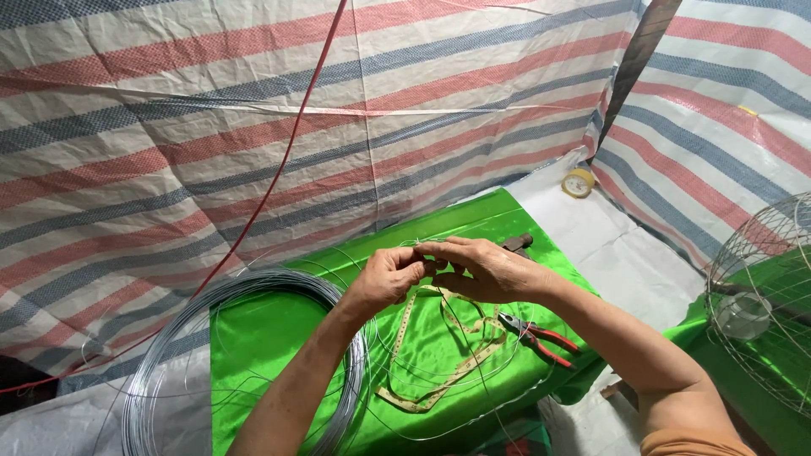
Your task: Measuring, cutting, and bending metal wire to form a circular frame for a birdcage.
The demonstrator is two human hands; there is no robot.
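Observation:
My left hand (390, 276) and my right hand (483, 268) meet above a shiny green cloth (279, 329). Both pinch a thin steel wire (422, 247) between their fingertips. The wire runs down in loose loops over the cloth. Under the hands lies a yellowish measuring tape (439, 359) in a curl. Red-handled pliers (541, 335) rest on the cloth just right of the tape, below my right forearm.
A large coil of grey wire (169, 355) lies at the left edge of the cloth. A round wire frame (760, 295) stands at the right. A roll of tape (579, 182) sits at the back. A dark tool (517, 243) lies behind my hands. Striped tarpaulin (253, 127) forms the walls.

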